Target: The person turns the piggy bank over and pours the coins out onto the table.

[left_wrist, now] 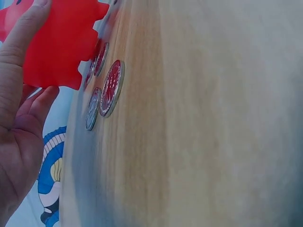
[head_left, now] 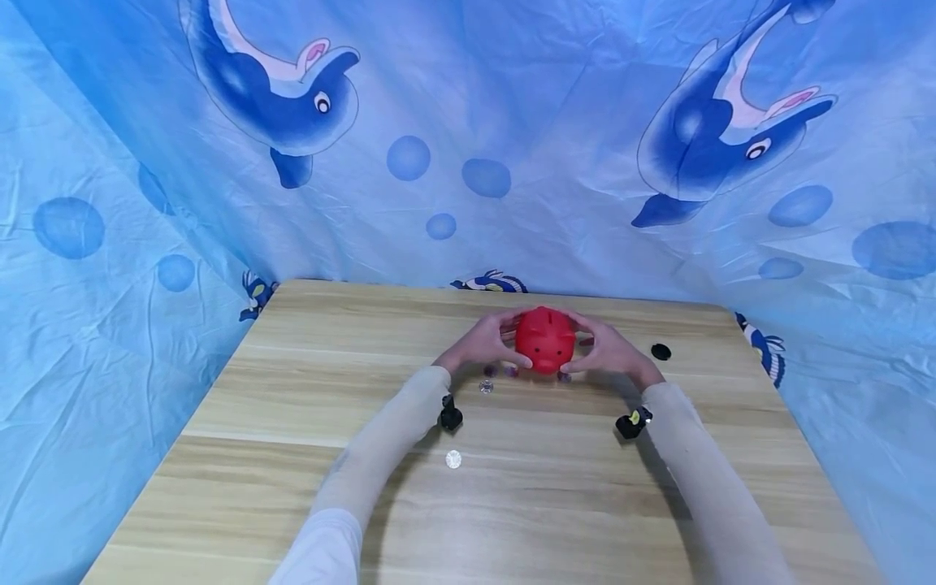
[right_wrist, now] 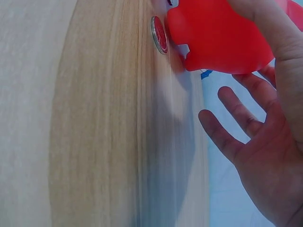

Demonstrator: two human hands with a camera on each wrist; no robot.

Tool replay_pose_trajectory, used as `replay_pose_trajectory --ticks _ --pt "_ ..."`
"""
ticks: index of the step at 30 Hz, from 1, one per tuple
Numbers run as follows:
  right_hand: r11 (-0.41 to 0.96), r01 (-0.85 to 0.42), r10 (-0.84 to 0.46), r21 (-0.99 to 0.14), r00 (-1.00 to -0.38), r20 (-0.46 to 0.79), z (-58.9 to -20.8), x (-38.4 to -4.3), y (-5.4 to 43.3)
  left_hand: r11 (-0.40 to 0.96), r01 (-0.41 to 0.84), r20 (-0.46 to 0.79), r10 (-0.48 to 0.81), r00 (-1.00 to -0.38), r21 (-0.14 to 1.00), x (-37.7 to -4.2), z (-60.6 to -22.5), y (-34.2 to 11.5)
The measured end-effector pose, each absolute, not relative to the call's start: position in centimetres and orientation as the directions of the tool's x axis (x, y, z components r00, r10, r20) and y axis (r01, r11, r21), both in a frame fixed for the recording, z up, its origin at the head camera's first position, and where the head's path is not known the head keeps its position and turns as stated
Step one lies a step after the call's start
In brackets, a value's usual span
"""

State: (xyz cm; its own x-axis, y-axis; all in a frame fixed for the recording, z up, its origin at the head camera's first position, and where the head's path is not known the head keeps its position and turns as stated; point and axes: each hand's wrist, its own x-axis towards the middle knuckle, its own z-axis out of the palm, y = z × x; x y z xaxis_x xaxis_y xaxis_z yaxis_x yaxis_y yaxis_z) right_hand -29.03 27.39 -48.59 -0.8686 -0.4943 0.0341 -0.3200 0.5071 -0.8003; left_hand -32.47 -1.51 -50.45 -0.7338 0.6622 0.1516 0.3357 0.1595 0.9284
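Observation:
A red piggy bank (head_left: 544, 345), its snout facing me and its slot on top, is held just above the far part of the table between both hands. My left hand (head_left: 484, 340) grips its left side, thumb across the front and fingers behind, as the left wrist view also shows. On the other side my right hand (head_left: 608, 351) holds it with the thumb in front; in the right wrist view some fingers (right_wrist: 227, 135) stand spread away from it. Several coins lie below and near it, among them a coin (left_wrist: 112, 89) in the left wrist view and another coin (right_wrist: 159, 35) in the right.
Nearer to me on the wooden table (head_left: 541, 504) lies a single silvery coin (head_left: 453, 459). To the right of the right hand is a small black round piece (head_left: 661, 352). A blue cloth (head_left: 439, 122) with printed dolphins hangs behind and beside the table.

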Motion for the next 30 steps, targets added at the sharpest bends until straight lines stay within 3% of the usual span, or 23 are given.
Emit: replay_pose_trajectory --ticks 30 --pt "0.503 -0.278 -0.480 -0.818 -0.877 0.003 -48.7 -29.2 28.4 0.155 0.274 0.111 0.651 -0.751 0.949 -32.6 -50.9 -0.3"
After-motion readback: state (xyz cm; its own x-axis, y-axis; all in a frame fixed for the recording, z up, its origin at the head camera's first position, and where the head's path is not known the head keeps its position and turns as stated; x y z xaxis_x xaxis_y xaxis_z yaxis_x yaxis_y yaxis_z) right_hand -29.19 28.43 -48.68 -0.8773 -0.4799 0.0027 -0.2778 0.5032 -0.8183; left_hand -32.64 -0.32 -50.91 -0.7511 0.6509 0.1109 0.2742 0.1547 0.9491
